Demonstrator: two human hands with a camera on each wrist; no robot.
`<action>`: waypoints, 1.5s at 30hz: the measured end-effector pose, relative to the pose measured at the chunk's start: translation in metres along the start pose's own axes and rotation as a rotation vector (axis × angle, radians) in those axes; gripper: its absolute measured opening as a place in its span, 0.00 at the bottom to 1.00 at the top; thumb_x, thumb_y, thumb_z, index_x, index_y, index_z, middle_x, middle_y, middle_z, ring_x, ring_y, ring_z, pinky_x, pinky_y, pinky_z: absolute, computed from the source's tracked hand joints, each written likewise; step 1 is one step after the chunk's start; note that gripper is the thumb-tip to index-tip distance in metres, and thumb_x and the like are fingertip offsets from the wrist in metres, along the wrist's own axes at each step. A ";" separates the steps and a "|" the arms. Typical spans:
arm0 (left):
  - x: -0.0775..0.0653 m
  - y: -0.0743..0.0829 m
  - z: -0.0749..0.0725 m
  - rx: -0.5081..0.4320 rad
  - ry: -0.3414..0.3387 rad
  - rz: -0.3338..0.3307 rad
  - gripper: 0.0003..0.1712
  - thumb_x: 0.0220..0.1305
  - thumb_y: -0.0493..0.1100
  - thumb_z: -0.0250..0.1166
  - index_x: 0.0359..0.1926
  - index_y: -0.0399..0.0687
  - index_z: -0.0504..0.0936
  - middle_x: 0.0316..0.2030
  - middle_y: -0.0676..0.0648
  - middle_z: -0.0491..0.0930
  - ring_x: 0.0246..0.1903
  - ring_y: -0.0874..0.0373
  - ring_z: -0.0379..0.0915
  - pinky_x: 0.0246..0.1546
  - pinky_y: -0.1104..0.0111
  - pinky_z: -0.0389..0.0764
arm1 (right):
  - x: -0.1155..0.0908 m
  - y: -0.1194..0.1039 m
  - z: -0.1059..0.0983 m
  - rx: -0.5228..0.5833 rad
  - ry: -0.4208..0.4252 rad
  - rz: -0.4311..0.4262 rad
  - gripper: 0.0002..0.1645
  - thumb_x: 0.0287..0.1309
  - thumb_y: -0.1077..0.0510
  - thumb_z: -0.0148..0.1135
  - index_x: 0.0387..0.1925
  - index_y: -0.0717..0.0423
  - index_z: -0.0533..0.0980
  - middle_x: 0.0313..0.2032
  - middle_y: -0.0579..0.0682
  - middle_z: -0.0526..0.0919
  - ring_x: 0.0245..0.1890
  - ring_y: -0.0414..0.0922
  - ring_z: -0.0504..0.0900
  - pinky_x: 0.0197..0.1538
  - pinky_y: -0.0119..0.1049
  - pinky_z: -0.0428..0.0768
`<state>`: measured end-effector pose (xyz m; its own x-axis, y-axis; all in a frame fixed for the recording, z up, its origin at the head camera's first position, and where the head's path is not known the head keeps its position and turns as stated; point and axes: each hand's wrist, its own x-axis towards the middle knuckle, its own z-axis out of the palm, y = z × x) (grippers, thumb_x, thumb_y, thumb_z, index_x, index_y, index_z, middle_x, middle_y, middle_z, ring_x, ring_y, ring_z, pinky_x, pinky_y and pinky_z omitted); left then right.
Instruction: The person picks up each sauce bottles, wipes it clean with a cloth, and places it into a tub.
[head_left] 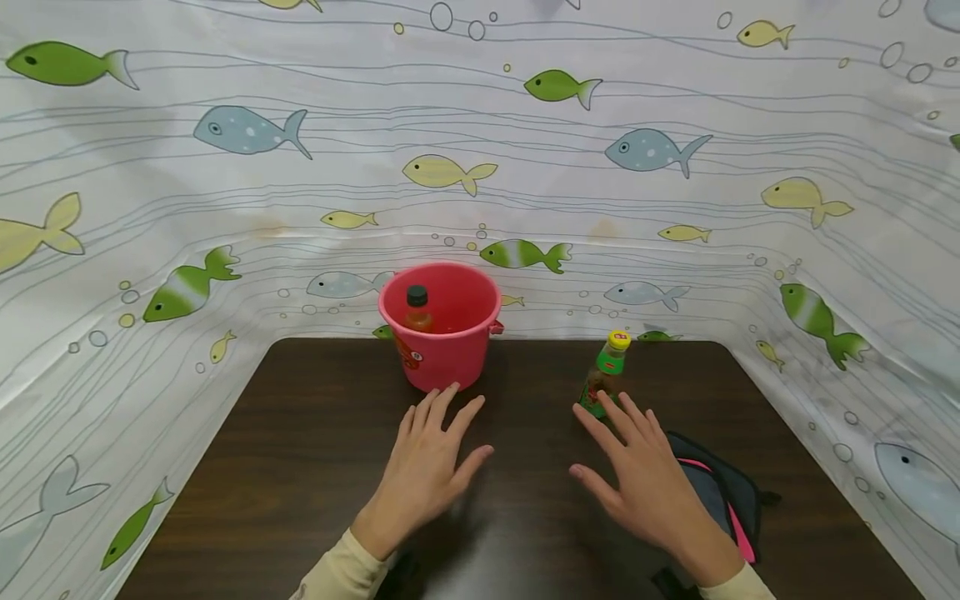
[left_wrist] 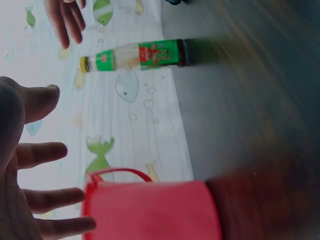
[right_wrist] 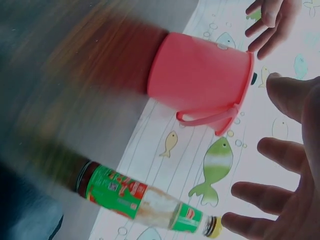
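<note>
My left hand hovers with spread fingers in front of a pink bucket, holding nothing. Inside the bucket stands a bottle with a dark cap; its lower part is hidden by the bucket wall. My right hand, fingers also spread, is in the air near a glass bottle with a yellow cap and green label. In the head view its fingertips overlap the bottle's base. Both wrist views show this bottle standing upright on the table, apart from the fingers.
A dark bag with pink trim lies on the table at the right, partly behind my right hand and forearm. The dark wooden table is surrounded by a white fish-print cloth at the back and sides. The bucket's handle hangs at its side.
</note>
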<state>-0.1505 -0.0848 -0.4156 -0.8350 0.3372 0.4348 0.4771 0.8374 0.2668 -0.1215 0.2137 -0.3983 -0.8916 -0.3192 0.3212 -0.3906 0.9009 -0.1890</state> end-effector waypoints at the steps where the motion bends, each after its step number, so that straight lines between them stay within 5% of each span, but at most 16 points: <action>1: 0.002 0.001 0.000 -0.020 -0.013 0.008 0.39 0.66 0.61 0.72 0.74 0.58 0.74 0.74 0.37 0.70 0.71 0.35 0.67 0.69 0.35 0.73 | -0.002 0.001 -0.001 -0.001 0.002 0.008 0.46 0.65 0.37 0.70 0.80 0.36 0.65 0.80 0.58 0.65 0.81 0.67 0.59 0.76 0.75 0.59; 24: 0.025 0.025 0.026 -0.142 -0.190 0.113 0.40 0.73 0.62 0.65 0.80 0.61 0.66 0.80 0.38 0.61 0.77 0.32 0.60 0.73 0.34 0.68 | -0.058 0.041 -0.009 0.000 -0.063 0.248 0.48 0.66 0.30 0.66 0.81 0.38 0.63 0.81 0.66 0.59 0.78 0.75 0.57 0.71 0.80 0.58; 32: 0.029 0.053 0.038 -0.049 -0.254 0.224 0.39 0.76 0.68 0.58 0.81 0.64 0.64 0.81 0.41 0.59 0.78 0.36 0.60 0.73 0.40 0.72 | -0.071 0.052 -0.008 -0.021 -0.065 0.286 0.49 0.65 0.32 0.68 0.81 0.42 0.64 0.80 0.69 0.60 0.76 0.77 0.58 0.69 0.83 0.58; 38: 0.032 0.071 0.049 0.011 -0.228 0.312 0.38 0.77 0.70 0.54 0.81 0.65 0.64 0.80 0.42 0.60 0.78 0.38 0.61 0.71 0.43 0.76 | -0.078 0.061 -0.006 -0.022 -0.075 0.310 0.49 0.65 0.33 0.68 0.81 0.43 0.64 0.78 0.73 0.60 0.74 0.80 0.59 0.66 0.85 0.59; 45: 0.043 0.082 0.053 0.046 -0.174 0.339 0.38 0.78 0.70 0.53 0.80 0.65 0.65 0.80 0.41 0.60 0.77 0.39 0.62 0.71 0.45 0.76 | -0.077 0.064 -0.006 -0.034 -0.081 0.323 0.50 0.66 0.32 0.68 0.81 0.45 0.63 0.77 0.75 0.60 0.73 0.80 0.59 0.64 0.86 0.59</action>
<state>-0.1617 0.0208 -0.4205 -0.6682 0.6628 0.3379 0.7244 0.6832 0.0924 -0.0770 0.2979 -0.4293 -0.9839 -0.0369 0.1750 -0.0785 0.9682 -0.2377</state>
